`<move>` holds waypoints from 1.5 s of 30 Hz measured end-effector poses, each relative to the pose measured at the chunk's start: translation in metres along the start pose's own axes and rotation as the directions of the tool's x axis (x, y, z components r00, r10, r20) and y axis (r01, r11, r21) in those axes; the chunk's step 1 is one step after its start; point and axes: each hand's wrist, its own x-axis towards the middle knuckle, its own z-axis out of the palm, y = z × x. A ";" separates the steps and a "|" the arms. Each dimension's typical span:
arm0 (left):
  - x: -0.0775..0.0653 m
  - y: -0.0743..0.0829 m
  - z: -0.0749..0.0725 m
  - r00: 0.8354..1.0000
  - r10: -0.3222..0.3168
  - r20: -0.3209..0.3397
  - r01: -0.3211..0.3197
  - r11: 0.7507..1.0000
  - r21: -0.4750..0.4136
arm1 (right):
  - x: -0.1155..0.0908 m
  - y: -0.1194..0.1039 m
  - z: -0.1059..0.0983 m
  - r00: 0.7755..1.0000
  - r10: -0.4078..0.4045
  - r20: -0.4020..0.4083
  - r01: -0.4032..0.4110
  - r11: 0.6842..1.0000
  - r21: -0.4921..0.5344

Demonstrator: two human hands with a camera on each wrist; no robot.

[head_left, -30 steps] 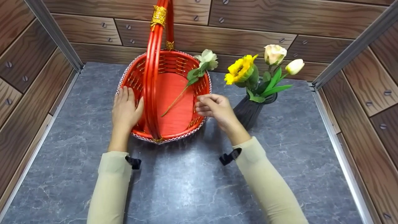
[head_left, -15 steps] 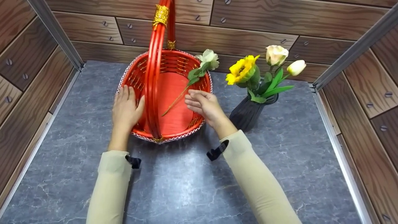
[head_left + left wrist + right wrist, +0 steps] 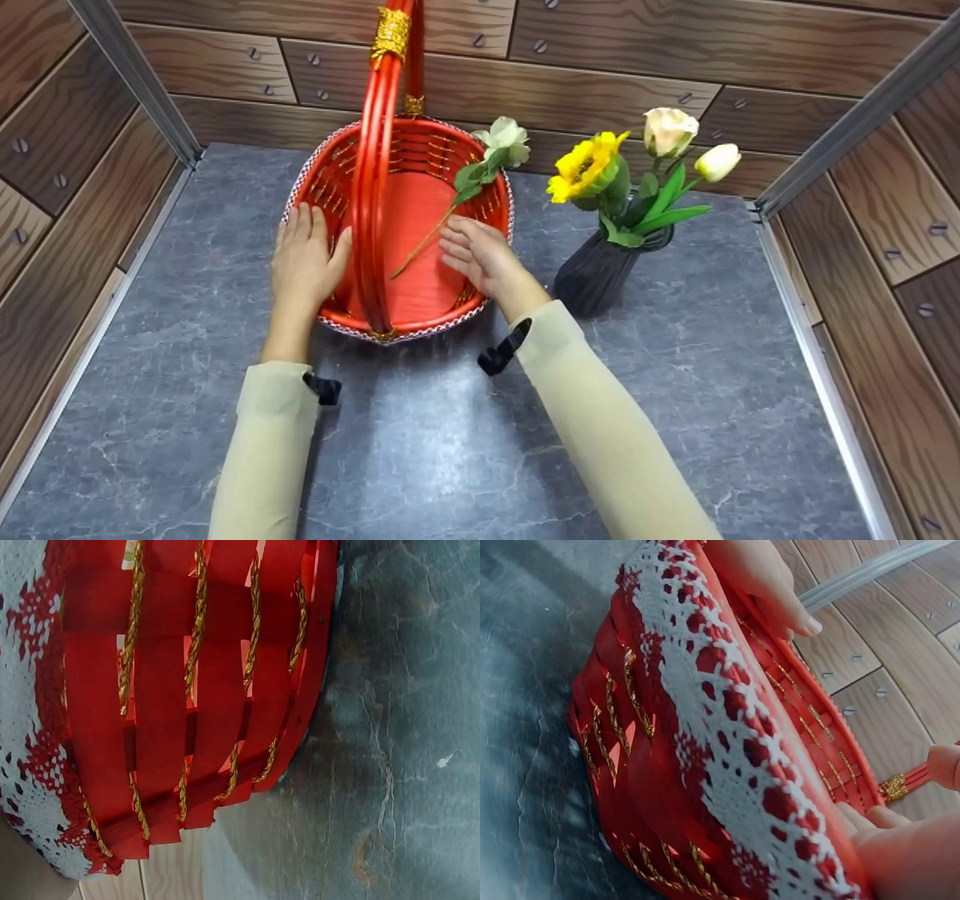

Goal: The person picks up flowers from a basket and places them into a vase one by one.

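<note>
A red woven basket (image 3: pixel 420 300) with a tall arched handle stands on the grey surface. My left hand (image 3: pixel 302 255) rests on its left rim, fingers straight, with the thumb reaching inside near the handle. Over the right rim comes my right hand (image 3: pixel 484 255), its fingers extended into the basket and nothing held. Those fingertips are close to the stem of a whitish flower (image 3: pixel 504 141), which leans from the basket's floor over the back right rim. The right wrist view shows the right hand (image 3: pixel 907 847) behind the rim's white lace trim (image 3: pixel 727 720).
Right of the basket stands a black ribbed vase (image 3: pixel 596 274) holding a yellow sunflower (image 3: pixel 587 169), a peach rose (image 3: pixel 670 131) and a cream tulip (image 3: pixel 718 162). Wood-patterned walls (image 3: pixel 585 90) enclose the back and both sides.
My right hand has moved left, from the right rim to inside the basket, and its bent fingers have straightened. The left hand keeps its place on the rim.
</note>
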 end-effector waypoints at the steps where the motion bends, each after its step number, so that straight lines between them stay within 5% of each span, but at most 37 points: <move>1: 0.000 0.000 0.000 1.000 0.002 -0.001 -0.002 1.000 -0.005 | 0.002 0.000 0.000 1.000 0.009 -0.007 -0.009 1.000 0.012; 11: -0.001 -0.001 0.000 1.000 0.003 0.009 -0.003 1.000 -0.009 | 0.023 0.004 -0.001 0.997 0.073 -0.031 -0.067 0.985 0.158; 25: 0.000 -0.001 0.001 1.000 0.004 0.000 -0.004 1.000 -0.013 | 0.038 0.010 0.002 0.988 0.142 -0.063 -0.131 0.981 0.146; 45: 0.000 -0.001 0.002 1.000 -0.002 0.004 0.002 1.000 0.002 | 0.042 0.010 0.002 0.981 0.184 -0.056 -0.157 0.934 0.320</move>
